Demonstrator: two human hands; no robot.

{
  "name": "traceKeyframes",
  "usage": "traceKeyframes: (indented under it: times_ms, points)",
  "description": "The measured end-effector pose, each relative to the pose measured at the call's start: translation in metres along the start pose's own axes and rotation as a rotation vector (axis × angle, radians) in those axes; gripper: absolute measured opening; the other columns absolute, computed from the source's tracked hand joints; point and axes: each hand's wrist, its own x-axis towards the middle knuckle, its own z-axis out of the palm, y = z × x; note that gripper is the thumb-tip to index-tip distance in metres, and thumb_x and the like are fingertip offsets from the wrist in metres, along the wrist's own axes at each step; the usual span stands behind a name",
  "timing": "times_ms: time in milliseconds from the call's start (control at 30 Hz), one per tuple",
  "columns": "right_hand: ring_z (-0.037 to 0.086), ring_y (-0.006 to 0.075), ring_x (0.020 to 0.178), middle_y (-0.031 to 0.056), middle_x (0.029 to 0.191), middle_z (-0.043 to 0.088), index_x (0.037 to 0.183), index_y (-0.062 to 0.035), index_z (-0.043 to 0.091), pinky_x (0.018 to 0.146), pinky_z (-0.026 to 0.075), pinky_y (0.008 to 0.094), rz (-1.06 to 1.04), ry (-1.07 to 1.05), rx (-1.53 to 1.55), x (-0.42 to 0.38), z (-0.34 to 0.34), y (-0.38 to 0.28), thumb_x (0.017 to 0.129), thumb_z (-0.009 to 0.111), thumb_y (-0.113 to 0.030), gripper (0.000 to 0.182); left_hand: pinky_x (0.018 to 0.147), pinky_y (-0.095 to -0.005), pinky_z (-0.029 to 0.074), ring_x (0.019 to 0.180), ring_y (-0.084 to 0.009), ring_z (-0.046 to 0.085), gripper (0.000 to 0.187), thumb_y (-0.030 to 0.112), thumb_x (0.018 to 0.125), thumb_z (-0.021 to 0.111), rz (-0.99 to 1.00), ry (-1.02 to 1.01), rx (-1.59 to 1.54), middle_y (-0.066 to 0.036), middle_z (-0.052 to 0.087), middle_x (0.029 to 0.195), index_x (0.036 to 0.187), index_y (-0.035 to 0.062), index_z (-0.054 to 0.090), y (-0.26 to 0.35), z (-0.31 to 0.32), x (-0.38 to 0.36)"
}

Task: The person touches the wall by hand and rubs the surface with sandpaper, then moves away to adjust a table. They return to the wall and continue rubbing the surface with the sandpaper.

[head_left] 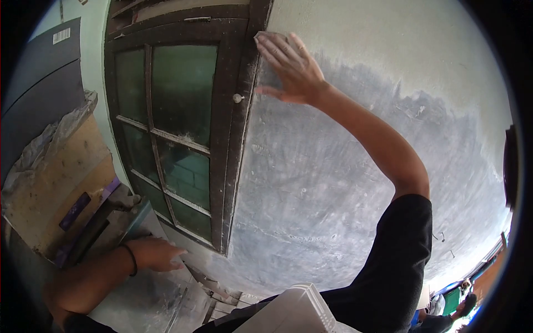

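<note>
High on the wall (327, 166), my right hand (291, 69) lies with its fingers stretched flat and its thumb spread, right beside the dark door frame. Under its fingertips shows the edge of a thin grey-brown piece of sandpaper (259, 36), mostly covered by the fingers. The wall around it is grey and streaked, with a paler green band above. My left hand (155, 254) is low at the left, over a dusty grey surface (150, 294). Its fingers point right, slightly bent and apart, with nothing seen between them.
A dark wooden door (227, 139) with glass panes and a round knob (238, 98) stands left of the wall. Further left are a worn board (50, 205) and a dark panel with a barcode label (61, 35). Another person (438, 322) is at the lower right.
</note>
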Motion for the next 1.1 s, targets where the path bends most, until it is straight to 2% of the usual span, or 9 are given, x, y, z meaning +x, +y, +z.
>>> traceKeyframes:
  times_ms: [200, 333, 433, 533, 700, 767, 900, 1000, 1100]
  points:
    - [0.015, 0.0186, 0.156, 0.004, 0.168, 0.023, 0.162, -0.0087, 0.02, 0.129, 0.003, 0.0431, -0.092, 0.088, 0.068, 0.008, 0.014, 0.003, 0.091, 0.025, -0.084, 0.104, 0.108, -0.0507, 0.043, 0.124, -0.0396, 0.059, 0.064, 0.055, 0.101, 0.049, -0.013, 0.029, 0.052, -0.023, 0.064, 0.129, 0.147, 0.0107, 0.049, 0.001, -0.001, -0.003]
    - [0.015, 0.0215, 0.156, 0.0051, 0.169, 0.02, 0.163, -0.0104, 0.015, 0.128, 0.006, 0.0484, -0.127, -0.087, 0.172, 0.004, 0.012, -0.014, 0.092, 0.032, -0.082, 0.103, 0.107, -0.0503, 0.044, 0.125, -0.0393, 0.058, 0.062, 0.054, 0.101, 0.048, -0.016, 0.054, 0.036, -0.023, 0.064, 0.129, 0.145, 0.0105, 0.05, -0.001, 0.001, -0.002]
    - [0.016, 0.0214, 0.156, 0.0057, 0.168, 0.022, 0.161, -0.0088, 0.021, 0.128, 0.007, 0.0464, -0.022, 0.076, 0.057, 0.019, 0.01, 0.001, 0.09, 0.029, -0.085, 0.104, 0.107, -0.0501, 0.044, 0.125, -0.0398, 0.058, 0.062, 0.054, 0.101, 0.049, -0.033, 0.004, 0.048, -0.023, 0.063, 0.131, 0.145, 0.0105, 0.05, 0.002, -0.002, -0.001]
    - [0.019, 0.0193, 0.155, 0.0044, 0.167, 0.025, 0.16, -0.0091, 0.027, 0.129, 0.006, 0.0461, -0.087, -0.098, 0.079, 0.01, 0.005, -0.024, 0.09, 0.028, -0.085, 0.104, 0.107, -0.0501, 0.044, 0.124, -0.0406, 0.059, 0.063, 0.054, 0.101, 0.049, -0.007, 0.041, 0.023, -0.024, 0.063, 0.13, 0.146, 0.0104, 0.049, -0.003, 0.001, 0.0]
    - [0.018, 0.0197, 0.155, 0.0028, 0.166, 0.026, 0.161, -0.0104, 0.026, 0.129, 0.004, 0.0425, -0.003, 0.075, 0.078, 0.023, 0.016, -0.01, 0.09, 0.025, -0.086, 0.103, 0.107, -0.0499, 0.043, 0.123, -0.0408, 0.059, 0.064, 0.055, 0.101, 0.049, -0.003, 0.028, 0.045, -0.024, 0.064, 0.129, 0.147, 0.0101, 0.048, -0.001, -0.002, 0.0]
    - [0.017, 0.0221, 0.156, 0.0051, 0.168, 0.023, 0.162, -0.0113, 0.021, 0.128, 0.008, 0.0478, -0.079, -0.129, 0.041, 0.022, 0.005, -0.023, 0.089, 0.029, -0.086, 0.104, 0.107, -0.0497, 0.043, 0.123, -0.0406, 0.059, 0.065, 0.055, 0.101, 0.049, -0.023, 0.03, 0.028, -0.024, 0.064, 0.129, 0.147, 0.01, 0.048, -0.001, -0.002, -0.003]
    - [0.017, 0.0228, 0.156, 0.0047, 0.168, 0.023, 0.162, -0.0117, 0.021, 0.128, 0.007, 0.0472, -0.004, 0.069, 0.083, 0.032, 0.018, -0.002, 0.089, 0.029, -0.086, 0.104, 0.107, -0.0491, 0.044, 0.124, -0.0391, 0.059, 0.062, 0.053, 0.1, 0.05, -0.009, 0.018, 0.036, -0.022, 0.064, 0.131, 0.145, 0.01, 0.05, -0.002, -0.005, -0.002]
    - [0.018, 0.0209, 0.156, 0.0038, 0.168, 0.023, 0.162, -0.0129, 0.022, 0.128, 0.007, 0.0474, -0.078, -0.094, 0.049, 0.023, 0.011, -0.024, 0.091, 0.028, -0.084, 0.1, 0.107, -0.0489, 0.044, 0.124, -0.0397, 0.059, 0.062, 0.053, 0.1, 0.05, 0.002, 0.032, 0.002, -0.023, 0.064, 0.13, 0.145, 0.0104, 0.05, -0.006, -0.002, 0.001]
    - [0.02, 0.0206, 0.155, 0.0026, 0.167, 0.027, 0.16, -0.0124, 0.028, 0.129, 0.007, 0.0473, -0.067, 0.025, 0.076, 0.031, 0.015, -0.009, 0.092, 0.027, -0.083, 0.098, 0.107, -0.0489, 0.043, 0.123, -0.0419, 0.059, 0.065, 0.056, 0.101, 0.048, 0.007, 0.024, -0.004, -0.026, 0.064, 0.129, 0.147, 0.0111, 0.048, -0.006, -0.004, 0.0]
